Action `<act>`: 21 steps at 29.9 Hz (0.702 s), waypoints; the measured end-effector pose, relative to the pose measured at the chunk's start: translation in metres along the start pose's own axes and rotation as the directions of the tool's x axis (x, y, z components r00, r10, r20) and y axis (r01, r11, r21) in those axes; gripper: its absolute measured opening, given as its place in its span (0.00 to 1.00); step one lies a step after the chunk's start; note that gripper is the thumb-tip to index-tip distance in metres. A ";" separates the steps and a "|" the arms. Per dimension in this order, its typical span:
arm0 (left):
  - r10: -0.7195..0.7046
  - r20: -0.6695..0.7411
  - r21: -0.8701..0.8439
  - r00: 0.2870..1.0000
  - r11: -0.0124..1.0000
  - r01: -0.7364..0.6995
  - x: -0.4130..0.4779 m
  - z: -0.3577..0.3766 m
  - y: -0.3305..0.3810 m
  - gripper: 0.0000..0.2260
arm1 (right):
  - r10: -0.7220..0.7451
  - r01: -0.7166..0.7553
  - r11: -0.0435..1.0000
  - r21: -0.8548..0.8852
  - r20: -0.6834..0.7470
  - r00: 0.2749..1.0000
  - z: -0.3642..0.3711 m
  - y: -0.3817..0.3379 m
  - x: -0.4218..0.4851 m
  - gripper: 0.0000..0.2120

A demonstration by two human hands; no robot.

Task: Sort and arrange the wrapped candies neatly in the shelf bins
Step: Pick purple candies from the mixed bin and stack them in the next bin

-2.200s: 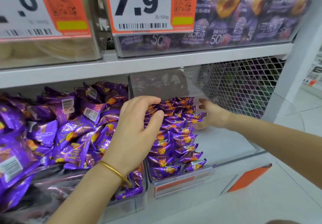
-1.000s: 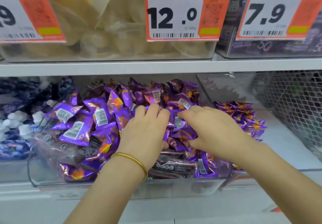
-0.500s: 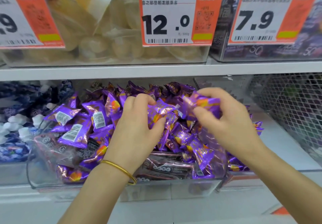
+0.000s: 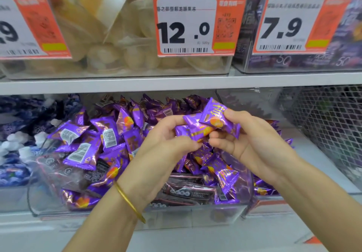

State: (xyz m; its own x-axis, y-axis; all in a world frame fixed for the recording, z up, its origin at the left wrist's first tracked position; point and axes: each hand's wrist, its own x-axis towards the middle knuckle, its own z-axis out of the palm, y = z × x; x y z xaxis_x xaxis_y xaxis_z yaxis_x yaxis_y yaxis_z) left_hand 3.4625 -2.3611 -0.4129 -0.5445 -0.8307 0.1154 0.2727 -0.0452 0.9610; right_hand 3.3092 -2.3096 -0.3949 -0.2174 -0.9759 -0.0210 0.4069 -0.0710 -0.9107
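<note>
Above the bin [image 4: 195, 215], both hands pinch a few candies [image 4: 211, 120], long axes running left-right: left hand [image 4: 168, 140] clamped low-left, right hand [image 4: 248, 142] clamped upper-right, nearer the neat row [image 4: 272, 123] right of the bin.

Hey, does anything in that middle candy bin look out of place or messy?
Yes. The purple candies lie jumbled, some barcode up, some face up. Dark brown wrappers sit at the bin's front among them and look like a different product. Both hands hold purple candies above the pile.
</note>
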 end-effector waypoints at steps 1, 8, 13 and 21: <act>-0.010 0.010 -0.081 1.000 0.997 0.010 -0.001 0.002 0.001 0.18 | -0.007 0.007 1.000 -0.018 0.021 1.000 0.000 0.001 0.000 0.09; 0.019 -0.127 -0.033 0.992 0.999 -0.024 0.002 0.001 -0.003 0.05 | -0.160 0.172 0.948 -0.266 0.066 0.985 -0.007 -0.005 -0.001 0.15; -0.001 -0.041 0.077 0.999 0.997 0.004 -0.002 0.004 -0.002 0.13 | -0.159 0.217 0.844 -0.490 0.158 0.975 -0.014 -0.008 0.001 0.12; 0.052 -0.019 0.098 0.998 0.994 -0.050 0.000 0.005 -0.008 0.20 | -0.193 0.280 0.798 -0.533 0.215 0.957 -0.012 -0.009 -0.002 0.18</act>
State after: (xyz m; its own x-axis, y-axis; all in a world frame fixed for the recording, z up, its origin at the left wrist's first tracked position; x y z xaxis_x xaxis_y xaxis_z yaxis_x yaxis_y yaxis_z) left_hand 3.4558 -2.3581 -0.4194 -0.5143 -0.8424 0.1607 0.2205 0.0512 0.9740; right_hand 3.2956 -2.3043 -0.3912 -0.0957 -0.9650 0.2441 -0.2095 -0.2202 -0.9527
